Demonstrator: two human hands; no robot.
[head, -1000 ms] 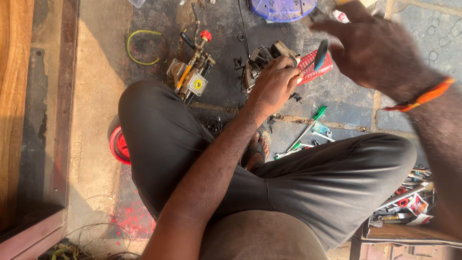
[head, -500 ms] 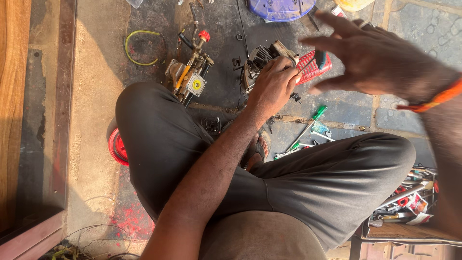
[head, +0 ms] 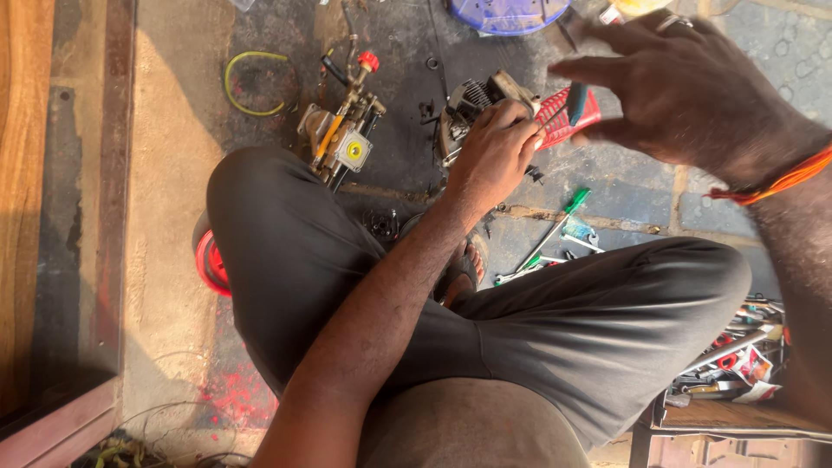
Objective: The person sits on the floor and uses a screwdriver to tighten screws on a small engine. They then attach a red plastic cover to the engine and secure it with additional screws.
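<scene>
A person sits cross-legged on the floor. The left hand point(head: 494, 152) rests on a small engine point(head: 472, 108) that lies on the dark floor just in front of the knees. Its fingers curl over the top of the engine and press on it. A red cover point(head: 563, 121) sticks out from the engine on the right side, touching the left fingertips.

The right hand point(head: 685, 87) is up in the air, close to the camera and a bit blurry. Its fingers are spread and hold nothing. An orange band point(head: 780, 180) goes round the wrist.

To the left of the engine lies a pump point(head: 342, 139) with a yellow round part and a red knob. A yellow hose loop point(head: 251, 82) lies further left. A green screwdriver point(head: 559, 221) lies on the floor between the engine and the right knee. A blue lid point(head: 507, 13) sits at the top edge.
</scene>
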